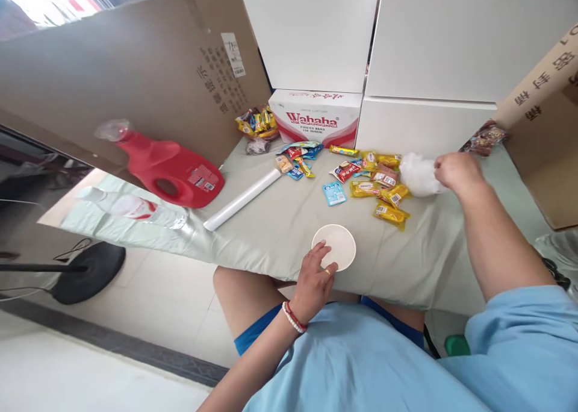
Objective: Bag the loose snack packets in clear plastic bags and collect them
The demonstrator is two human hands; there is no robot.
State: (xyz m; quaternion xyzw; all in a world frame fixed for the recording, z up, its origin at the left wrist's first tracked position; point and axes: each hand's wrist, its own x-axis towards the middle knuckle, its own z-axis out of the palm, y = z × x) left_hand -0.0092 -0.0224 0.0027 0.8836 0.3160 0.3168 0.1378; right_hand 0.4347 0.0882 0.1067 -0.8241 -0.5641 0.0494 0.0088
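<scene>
Near the front edge of the desk, your left hand rests on the rim of a white paper bowl; the fingers lie spread over its near-left edge, thumb at the rim, touching rather than clamped. Judgement: the bowl looks thin, light and easily dented, so it should slide at a nudge on the cloth; pinch the rim gently, or cup it from below.

Your right hand is out at the far right, fingers drawn together on a crumpled white plastic bag. Judgement: soft, nearly weightless, slippery film; any bunched fold serves as a hold.

Just left of the bag lies a scatter of snack packets, yellow, red and blue, some touching, none in the bowl. A small blue sachet sits between the packets and the bowl. Further left, a white roll lies diagonally, and a red detergent jug lies on its side, cap wrapped in film. White boxes and a Wahaha carton stand at the back; a second snack pile sits beside the carton.
</scene>
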